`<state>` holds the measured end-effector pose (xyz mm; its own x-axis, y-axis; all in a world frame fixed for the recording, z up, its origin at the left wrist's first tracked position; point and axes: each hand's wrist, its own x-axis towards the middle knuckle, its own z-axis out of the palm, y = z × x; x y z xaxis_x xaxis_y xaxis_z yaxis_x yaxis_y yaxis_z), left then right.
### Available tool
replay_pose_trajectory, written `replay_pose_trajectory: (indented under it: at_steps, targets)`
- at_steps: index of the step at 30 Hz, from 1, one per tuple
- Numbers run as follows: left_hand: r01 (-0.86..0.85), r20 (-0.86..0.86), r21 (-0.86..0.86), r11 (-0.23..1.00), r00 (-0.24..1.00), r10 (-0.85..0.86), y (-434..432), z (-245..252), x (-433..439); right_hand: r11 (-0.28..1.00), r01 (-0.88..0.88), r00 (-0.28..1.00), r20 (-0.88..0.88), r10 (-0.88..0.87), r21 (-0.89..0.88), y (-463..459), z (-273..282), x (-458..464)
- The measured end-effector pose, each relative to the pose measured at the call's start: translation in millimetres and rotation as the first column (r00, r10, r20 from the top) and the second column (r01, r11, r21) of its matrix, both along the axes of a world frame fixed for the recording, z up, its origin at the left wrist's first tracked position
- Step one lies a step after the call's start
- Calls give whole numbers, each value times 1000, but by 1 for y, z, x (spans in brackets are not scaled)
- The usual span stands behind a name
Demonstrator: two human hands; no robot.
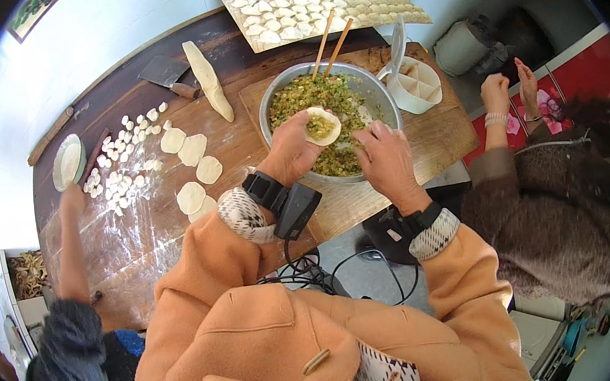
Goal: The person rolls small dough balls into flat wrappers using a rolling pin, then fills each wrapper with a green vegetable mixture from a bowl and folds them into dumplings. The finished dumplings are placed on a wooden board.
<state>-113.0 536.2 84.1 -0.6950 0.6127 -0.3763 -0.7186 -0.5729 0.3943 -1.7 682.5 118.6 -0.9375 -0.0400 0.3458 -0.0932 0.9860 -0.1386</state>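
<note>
My left hand (293,145) holds a round dough wrapper (325,126) with chopped green filling on it, above a large metal bowl (392,106). My right hand (386,156) hangs over the bowl's right side with fingers bent; whether anything is between the fingertips I cannot tell. Chopped vegetable filling (294,97) fills much of the bowl. Two wooden chopsticks (337,45) stand in it, leaning on the far side. Several flat dough wrappers (192,150) lie on the floured table to the left of my left hand.
A board of shaped dumplings (296,16) is at the back. A cleaver (164,71), a dough roll (206,80), small dough pieces (118,183) and a flour bowl (69,161) are on the table (141,288). A divided white container (414,85) stands right. Co-workers' arms are at both sides; cables hang below.
</note>
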Motion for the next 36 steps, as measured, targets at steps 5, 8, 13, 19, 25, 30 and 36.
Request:
replay_pose_trajectory:
  at_steps: [5, 8, 13, 19, 25, 30, 36]
  targets:
    - [163, -53, 128, 978, 986, -158, -8, 14, 9, 946, -239, 961, -192, 199, -219, -21, 19, -6]
    - [146, -83, 70, 987, 987, -140, -23, 26, 12, 934, -304, 942, -204, 266, -188, -30, 30, -7]
    - [108, -267, -143, 984, 953, -143, -58, 48, 15, 897, -353, 931, -195, 309, -265, -52, 44, -11]
    - [124, -375, -180, 976, 908, -184, -99, 68, 25, 820, -326, 944, -118, 307, -472, -86, 55, -29]
    - [148, -389, -143, 979, 901, -193, -133, 70, 36, 717, -258, 963, -112, 245, -648, -116, 48, -33]
    - [94, -568, -243, 966, 793, -220, -152, 65, 42, 609, -208, 975, -114, 189, -765, -145, 42, -34]
    - [-4, -553, -239, 971, 823, -132, -186, 67, 45, 519, -277, 961, -232, 150, -809, -180, 54, -33]
